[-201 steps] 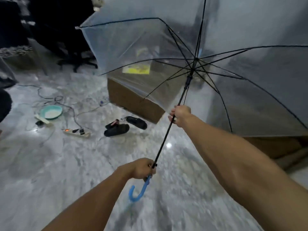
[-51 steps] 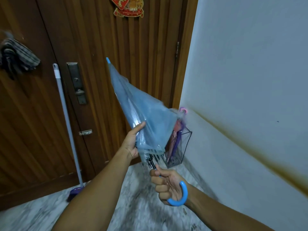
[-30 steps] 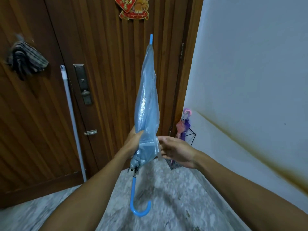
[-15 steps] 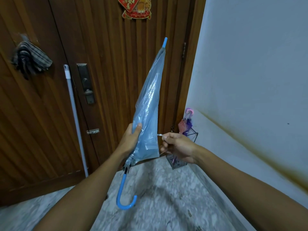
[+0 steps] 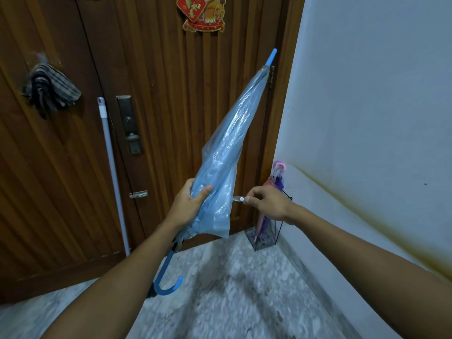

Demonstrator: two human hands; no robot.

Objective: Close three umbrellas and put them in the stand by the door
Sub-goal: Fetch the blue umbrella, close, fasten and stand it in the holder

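Forearms reached in from the bottom of the view, over a pale marbled floor (image 5: 244,302); the left hand (image 5: 187,206) was wrapped around the folded canopy of the clear umbrella (image 5: 225,162), thumb pressed across the front of the plastic and the other fingers curled behind it, out of sight; the umbrella slanted up to the right, its blue hooked handle (image 5: 167,282) hanging low beside the left forearm and its blue tip (image 5: 271,58) high against the door frame; the right hand (image 5: 266,204) sat just to the right of the canopy, thumb and forefinger pinching the closure strap (image 5: 238,198) with its small white snap, the remaining fingers folded in; beyond that hand, a wire-framed umbrella stand (image 5: 263,238) stood on the floor in the corner between the wooden door (image 5: 171,94) and the white wall (image 5: 367,94), and it held closed pink and purple umbrellas (image 5: 277,177); farther left, a pale broom handle (image 5: 110,152) leaned on the door beside the metal lock plate (image 5: 129,123); a striped cloth (image 5: 49,89) hung at upper left, and a red ornament (image 5: 203,13) was fixed near the top.
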